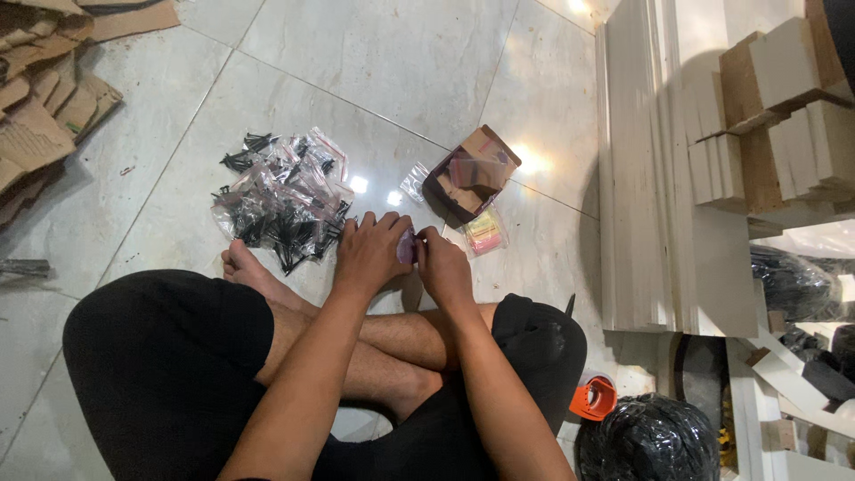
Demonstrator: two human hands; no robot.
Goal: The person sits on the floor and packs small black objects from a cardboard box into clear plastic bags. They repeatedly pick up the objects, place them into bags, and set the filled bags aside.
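- Small clear bag [407,247]: we hold it between both hands, above the floor tile in front of our crossed legs; it shows a pinkish tint, and its contents are too hidden to tell.
- Left hand [370,252]: we have it closed on the left side of the small clear bag, fingers curled over its top edge.
- Right hand [443,264]: we pinch the right side of the small clear bag with it, fingers pressed together on the plastic.
- Pile of bagged black screws [283,200]: just left of the small clear bag and a little beyond it, many clear packets heaped on the tile, loose black screws at the edges.
- Open cardboard box [472,171]: beyond the small clear bag to the right, flaps up, with clear packets inside.
- Flat clear packet [484,232]: just right of the small clear bag, lying on the tile, yellowish and pink inside.
- Stacked white boards [637,169]: well to the right of the small clear bag, lying long on the floor.
- Orange tape dispenser [593,397]: right of the small clear bag and nearer to us, beside our right knee.
- Torn cardboard [40,98]: far left of the small clear bag, at the upper corner.
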